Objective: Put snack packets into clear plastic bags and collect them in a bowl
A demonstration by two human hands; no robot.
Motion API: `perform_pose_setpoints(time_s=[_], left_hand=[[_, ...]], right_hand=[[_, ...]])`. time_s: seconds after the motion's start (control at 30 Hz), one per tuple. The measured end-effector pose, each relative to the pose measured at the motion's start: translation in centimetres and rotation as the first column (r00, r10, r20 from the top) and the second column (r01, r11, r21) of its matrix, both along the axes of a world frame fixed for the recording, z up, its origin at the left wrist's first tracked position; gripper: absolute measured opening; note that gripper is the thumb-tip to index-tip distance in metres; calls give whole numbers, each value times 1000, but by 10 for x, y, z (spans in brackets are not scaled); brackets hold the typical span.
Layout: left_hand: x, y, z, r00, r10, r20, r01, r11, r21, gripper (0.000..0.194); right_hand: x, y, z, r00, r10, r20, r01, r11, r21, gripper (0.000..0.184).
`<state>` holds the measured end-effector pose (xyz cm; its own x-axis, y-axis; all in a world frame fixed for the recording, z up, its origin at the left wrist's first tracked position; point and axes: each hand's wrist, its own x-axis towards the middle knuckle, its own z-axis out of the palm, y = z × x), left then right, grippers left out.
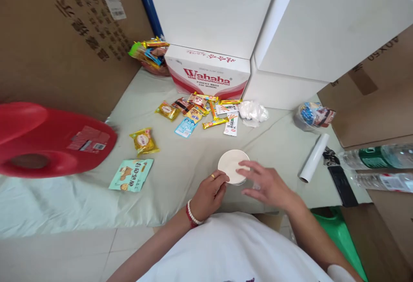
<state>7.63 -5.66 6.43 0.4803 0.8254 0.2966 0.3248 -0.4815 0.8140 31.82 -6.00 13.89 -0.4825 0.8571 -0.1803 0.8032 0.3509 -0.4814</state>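
A white round lid or cup [231, 165] stands on the pale cloth near the table's front edge. My left hand [209, 195], with a ring and a bead bracelet, is curled against its left side and grips it. My right hand [266, 184] lies over its right edge with fingers stretched out and spread, fingertips touching the white top. Beyond it lie several small snack packets [200, 111] scattered on the cloth.
A red plastic jug [48, 142] lies at left. A Wahaha carton [208, 73] and white boxes stand behind. A yellow packet [143, 141], a teal packet [131, 174], a white roll [313, 157], water bottles [377, 158] and a green item [335, 230] are around.
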Motion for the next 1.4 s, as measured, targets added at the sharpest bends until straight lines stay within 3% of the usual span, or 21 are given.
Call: perform_pose_setpoints(time_s=[0.1, 0.17, 0.23, 0.3, 0.37, 0.43, 0.47, 0.5, 0.53, 0.63, 0.73, 0.83, 0.87, 0.9, 0.93, 0.97, 1.03, 1.07, 1.13, 1.27, 1.4], left_hand=[[15, 1, 6, 988, -119, 94, 119, 993, -1, 36], [20, 3, 8, 982, -137, 132, 134, 991, 29, 51], [18, 4, 7, 985, -91, 145, 88, 996, 23, 53], [9, 5, 4, 992, 4, 129, -1, 1000, -26, 41], [-5, 3, -1, 991, 107, 76, -102, 992, -73, 27], [-19, -3, -7, 980, 198, 14, -196, 976, -91, 20], [-25, -8, -10, 972, 236, -10, -236, 967, -95, 18], [-30, -12, -13, 963, 269, -29, -271, 958, -98, 18], [-34, -17, -16, 953, 301, -43, -303, 947, -105, 19], [-44, -30, -24, 916, 394, -72, -400, 908, -125, 24], [-55, -34, -27, 860, 497, -113, -509, 852, -122, 24], [-74, -22, -22, 783, 607, -137, -619, 782, -77, 21], [-83, -11, -19, 758, 638, -138, -649, 759, -58, 21], [-92, 2, -15, 745, 654, -135, -664, 747, -45, 21], [-102, 20, -11, 723, 678, -132, -686, 726, -32, 23], [-112, 43, -7, 699, 701, -141, -709, 705, -11, 24], [-133, 99, -2, 660, 727, -187, -732, 679, 59, 28], [-143, 132, 0, 632, 743, -219, -745, 661, 92, 27], [-161, 204, 1, 578, 763, -290, -765, 630, 133, 22], [-178, 338, -1, 568, 687, -453, -708, 689, 158, 27], [-172, 420, -5, 667, 594, -450, -581, 792, 186, 58]], right_hand=[[10, -42, -19, 989, -144, 34, 143, 990, 9, 37], [40, -49, -17, 943, -332, 36, 324, 936, 134, 38], [89, -40, 0, 833, -551, 41, 505, 790, 349, 35], [149, -12, 26, 666, -745, 40, 606, 572, 552, 37], [210, 34, 55, 501, -865, 11, 646, 383, 661, 45], [264, 92, 80, 398, -917, -24, 677, 276, 682, 52], [285, 122, 90, 394, -918, -42, 683, 262, 681, 55], [303, 150, 99, 436, -898, -54, 683, 291, 670, 58], [316, 175, 106, 493, -870, -28, 689, 371, 622, 62], [330, 219, 116, 454, -891, 7, 716, 369, 593, 84], [308, 214, 105, 442, -897, 2, 735, 363, 572, 75], [256, 168, 70, 590, -804, -76, 633, 402, 662, 46], [234, 147, 55, 656, -752, -63, 578, 447, 682, 44], [213, 124, 39, 681, -728, -85, 551, 432, 713, 40], [192, 100, 23, 747, -664, -24, 500, 539, 678, 40], [173, 77, 7, 769, -639, -29, 485, 554, 677, 36], [142, 34, -23, 838, -546, 20, 449, 710, 542, 32], [131, 16, -36, 856, -516, -19, 455, 736, 500, 32], [119, -12, -57, 815, -576, -63, 548, 730, 408, 33], [131, -50, -78, 672, -739, -34, 714, 636, 293, 40], [161, -76, -93, 545, -835, -76, 823, 515, 242, 42]])
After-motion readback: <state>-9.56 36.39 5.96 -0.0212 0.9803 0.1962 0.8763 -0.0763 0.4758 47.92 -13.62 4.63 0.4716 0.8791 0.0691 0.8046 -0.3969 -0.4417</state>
